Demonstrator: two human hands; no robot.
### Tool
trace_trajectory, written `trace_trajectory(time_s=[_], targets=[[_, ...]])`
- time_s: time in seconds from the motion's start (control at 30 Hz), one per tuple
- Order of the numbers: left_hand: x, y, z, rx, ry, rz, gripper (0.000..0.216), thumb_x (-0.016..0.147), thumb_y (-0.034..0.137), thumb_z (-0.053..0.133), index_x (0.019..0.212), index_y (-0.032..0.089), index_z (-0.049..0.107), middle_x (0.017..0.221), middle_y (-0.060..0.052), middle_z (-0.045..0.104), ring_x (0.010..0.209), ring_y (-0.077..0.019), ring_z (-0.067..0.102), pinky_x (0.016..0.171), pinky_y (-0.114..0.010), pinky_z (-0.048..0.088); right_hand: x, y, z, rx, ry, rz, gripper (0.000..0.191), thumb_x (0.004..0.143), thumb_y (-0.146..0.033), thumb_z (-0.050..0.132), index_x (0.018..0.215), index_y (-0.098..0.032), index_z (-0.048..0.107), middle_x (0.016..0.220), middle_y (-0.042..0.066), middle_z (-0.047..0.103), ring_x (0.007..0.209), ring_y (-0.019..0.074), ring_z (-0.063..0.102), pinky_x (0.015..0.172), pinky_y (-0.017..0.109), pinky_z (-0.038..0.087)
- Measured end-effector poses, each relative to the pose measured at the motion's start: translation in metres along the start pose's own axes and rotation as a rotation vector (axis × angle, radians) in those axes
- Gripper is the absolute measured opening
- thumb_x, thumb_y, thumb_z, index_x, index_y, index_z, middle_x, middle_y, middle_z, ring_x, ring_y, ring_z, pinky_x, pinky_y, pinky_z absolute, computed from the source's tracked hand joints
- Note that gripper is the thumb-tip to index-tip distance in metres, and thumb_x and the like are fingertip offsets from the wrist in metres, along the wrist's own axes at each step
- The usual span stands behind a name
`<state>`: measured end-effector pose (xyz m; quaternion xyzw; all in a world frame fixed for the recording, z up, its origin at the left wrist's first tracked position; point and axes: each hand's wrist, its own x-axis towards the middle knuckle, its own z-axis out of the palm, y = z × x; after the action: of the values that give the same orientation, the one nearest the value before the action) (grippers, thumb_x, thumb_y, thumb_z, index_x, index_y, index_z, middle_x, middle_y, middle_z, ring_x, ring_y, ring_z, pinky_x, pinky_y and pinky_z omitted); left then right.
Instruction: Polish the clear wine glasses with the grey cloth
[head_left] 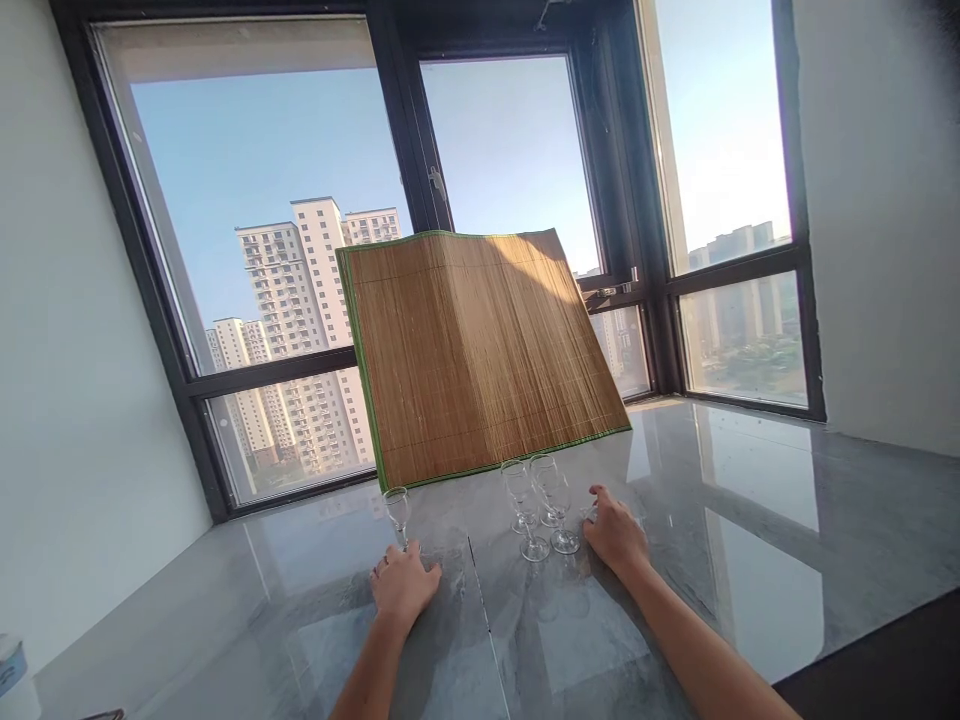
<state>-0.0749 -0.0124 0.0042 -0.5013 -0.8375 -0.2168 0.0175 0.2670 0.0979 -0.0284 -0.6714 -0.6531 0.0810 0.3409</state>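
Observation:
My left hand [403,585] lies on the grey marble counter [750,560], its fingers closed around the foot of a small clear stemmed glass [397,508] that stands upright. My right hand [616,535] rests on the counter to the right. Its fingers are curled down over a faint bit of clear glass I cannot make out. Just left of that hand stand three more stemmed glasses [537,500], close together and upright. A bamboo mat [480,350] with a green edge leans against the window behind the glasses.
Dark-framed windows [405,160] run along the back of the counter, with white walls at both sides. A white container [15,680] sits at the lower left edge. A dark surface [900,650] borders the counter at the lower right.

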Motion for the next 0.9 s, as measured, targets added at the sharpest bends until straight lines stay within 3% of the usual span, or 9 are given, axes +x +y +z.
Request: trace_trajectory(time_s=[0.1,0.2,0.27,0.37,0.5,0.63,0.9], targets=[[-0.014,0.02,-0.006,-0.113,-0.01,0.07,0.028,0.072,0.044,0.068,0.087,0.021,0.068,0.109,-0.017,0.064,0.108,-0.0414,0.058,0.097,-0.055,0.037,0.0,0.0,-0.001,0.003,0.003,0.003,0.052,0.079,-0.014,0.047,0.13,-0.019,0.046,0.103,0.011,0.065,0.104,0.0265,0.061,0.07,0.03,0.039],[-0.034,0.047,-0.002,-0.453,-0.142,0.421,0.02,0.076,0.041,0.066,0.086,0.025,0.071,0.099,-0.011,0.067,0.101,-0.033,0.061,0.099,-0.048,0.04,0.0,-0.002,-0.004,0.011,-0.008,0.014,0.052,0.078,-0.014,0.048,0.13,-0.019,0.047,0.103,0.011,0.065,0.105,0.0259,0.061,0.072,0.03,0.039],[-0.048,0.065,0.007,-0.647,-0.233,0.646,0.027,0.076,0.041,0.069,0.099,0.028,0.074,0.112,-0.012,0.066,0.111,-0.0326,0.059,0.106,-0.046,0.037,-0.001,-0.004,-0.005,0.017,-0.012,0.02,0.052,0.079,-0.015,0.048,0.13,-0.019,0.047,0.104,0.011,0.065,0.107,0.0256,0.06,0.072,0.03,0.039],[-0.062,0.087,0.023,-0.787,-0.302,0.739,0.051,0.07,0.042,0.077,0.119,0.03,0.07,0.139,-0.012,0.056,0.132,-0.0361,0.046,0.118,-0.05,0.022,-0.003,-0.006,-0.007,0.03,-0.006,0.026,0.051,0.079,-0.015,0.048,0.13,-0.02,0.047,0.105,0.011,0.065,0.107,0.0255,0.061,0.074,0.03,0.04],[-0.061,0.098,0.031,-0.647,-0.417,0.745,0.064,0.077,0.051,0.07,0.137,0.032,0.057,0.154,-0.008,0.041,0.144,-0.035,0.031,0.122,-0.053,0.006,-0.003,-0.008,-0.006,0.037,-0.017,0.037,0.052,0.079,-0.015,0.049,0.13,-0.021,0.047,0.106,0.011,0.065,0.106,0.0258,0.061,0.075,0.031,0.04],[-0.055,0.097,0.025,-0.282,-0.515,0.82,0.068,0.086,0.058,0.054,0.148,0.033,0.041,0.159,-0.005,0.033,0.146,-0.0314,0.027,0.122,-0.055,0.007,-0.002,-0.008,-0.006,0.033,-0.018,0.011,0.05,0.079,-0.014,0.049,0.128,-0.019,0.047,0.105,0.012,0.066,0.11,0.0253,0.059,0.075,0.03,0.039],[-0.06,0.098,0.016,-0.136,-0.34,0.899,0.067,0.088,0.063,0.047,0.147,0.033,0.043,0.137,-0.007,0.053,0.129,-0.0308,0.044,0.118,-0.054,0.019,-0.002,-0.008,-0.007,0.028,-0.018,0.017,0.051,0.077,-0.013,0.047,0.128,-0.019,0.048,0.104,0.011,0.066,0.11,0.0257,0.06,0.076,0.03,0.04]])
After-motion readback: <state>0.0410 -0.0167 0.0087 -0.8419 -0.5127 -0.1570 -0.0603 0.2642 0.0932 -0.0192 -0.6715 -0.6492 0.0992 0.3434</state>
